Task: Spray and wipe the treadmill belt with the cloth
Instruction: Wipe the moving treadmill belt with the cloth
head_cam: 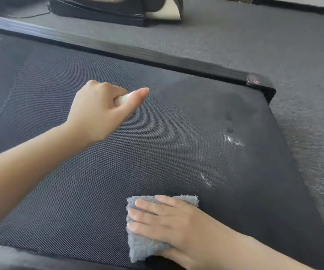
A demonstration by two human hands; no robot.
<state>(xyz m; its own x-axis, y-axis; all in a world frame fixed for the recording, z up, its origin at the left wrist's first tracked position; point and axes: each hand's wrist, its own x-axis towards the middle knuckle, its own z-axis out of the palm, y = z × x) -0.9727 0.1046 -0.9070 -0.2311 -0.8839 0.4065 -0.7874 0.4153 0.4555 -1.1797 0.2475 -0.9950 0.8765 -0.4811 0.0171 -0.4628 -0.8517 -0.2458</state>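
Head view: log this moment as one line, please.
left hand: gripping white spray bottle, aimed at belt | right hand: flat on grey cloth | belt: wet patches ahead of cloth

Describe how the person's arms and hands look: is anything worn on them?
Both arms are bare up to the picture's edge, with no sleeves in view. The left hand and the right hand show no gloves, rings, watch or bracelets. The visible nails are short and unpainted.

Soft, even daylight; wet patches glint white on the dark woven treadmill belt [176,117] near its right edge. Grey carpet [316,172] smears with blur at right.
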